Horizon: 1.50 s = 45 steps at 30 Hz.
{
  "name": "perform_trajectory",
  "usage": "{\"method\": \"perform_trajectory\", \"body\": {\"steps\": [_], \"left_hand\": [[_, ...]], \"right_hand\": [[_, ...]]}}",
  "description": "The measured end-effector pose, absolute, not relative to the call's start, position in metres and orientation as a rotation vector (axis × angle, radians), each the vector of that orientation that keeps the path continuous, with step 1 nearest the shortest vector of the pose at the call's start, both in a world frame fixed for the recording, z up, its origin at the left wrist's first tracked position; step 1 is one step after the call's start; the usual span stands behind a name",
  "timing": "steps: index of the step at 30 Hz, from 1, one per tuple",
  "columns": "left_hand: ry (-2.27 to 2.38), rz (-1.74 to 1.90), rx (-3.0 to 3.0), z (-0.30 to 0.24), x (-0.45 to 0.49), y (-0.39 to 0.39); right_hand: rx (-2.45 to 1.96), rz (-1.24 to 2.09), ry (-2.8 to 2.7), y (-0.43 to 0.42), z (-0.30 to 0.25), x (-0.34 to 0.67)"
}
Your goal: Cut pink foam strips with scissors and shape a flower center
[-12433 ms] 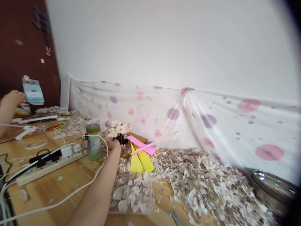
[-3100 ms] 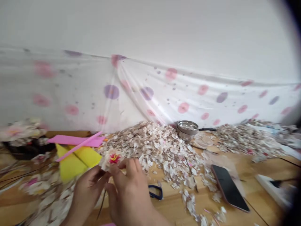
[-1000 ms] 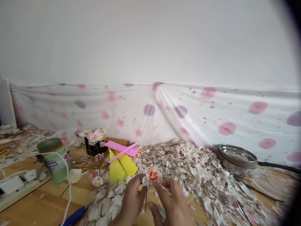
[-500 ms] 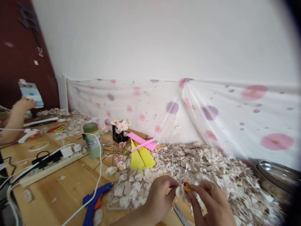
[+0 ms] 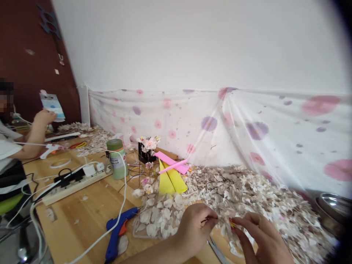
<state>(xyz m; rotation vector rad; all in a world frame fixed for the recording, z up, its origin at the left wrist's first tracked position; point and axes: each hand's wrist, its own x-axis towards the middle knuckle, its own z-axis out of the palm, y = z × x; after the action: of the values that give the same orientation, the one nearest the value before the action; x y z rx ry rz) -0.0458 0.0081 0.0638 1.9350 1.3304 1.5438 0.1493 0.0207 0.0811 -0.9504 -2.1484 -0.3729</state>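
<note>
Left hand [image 5: 194, 227] and right hand [image 5: 258, 236] meet low in our view, each pinching one side of a small shell flower [image 5: 227, 222] with a red and yellow centre. We hold it between the two sets of fingertips, just above the near edge of the shell-petal heap [image 5: 247, 198]. Fingers on both hands are closed narrowly on it. A thin dark wire appears to run from the flower leftward under our left thumb, so its long axis lies roughly across us; we cannot confirm this. Left of the heap lie a clear tray of petals [image 5: 159, 220], a blue glue gun [image 5: 117, 234] and yellow foam sheets [image 5: 172, 181]. Scissors [image 5: 217, 251] lie just below the hands.
</note>
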Motion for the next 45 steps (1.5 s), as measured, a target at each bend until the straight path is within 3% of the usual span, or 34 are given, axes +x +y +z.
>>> {"method": "perform_trajectory", "body": {"steps": [15,45], "left_hand": [[1.317,1.517,1.939,0.066,-0.045,0.006],[1.284,1.444,1.805,0.066,-0.047,0.006]], "right_hand": [[-0.988,-0.338,-2.082,0.014,0.093,0.142],[-1.222,0.186,-1.916,-0.012,0.113,0.113]]}}
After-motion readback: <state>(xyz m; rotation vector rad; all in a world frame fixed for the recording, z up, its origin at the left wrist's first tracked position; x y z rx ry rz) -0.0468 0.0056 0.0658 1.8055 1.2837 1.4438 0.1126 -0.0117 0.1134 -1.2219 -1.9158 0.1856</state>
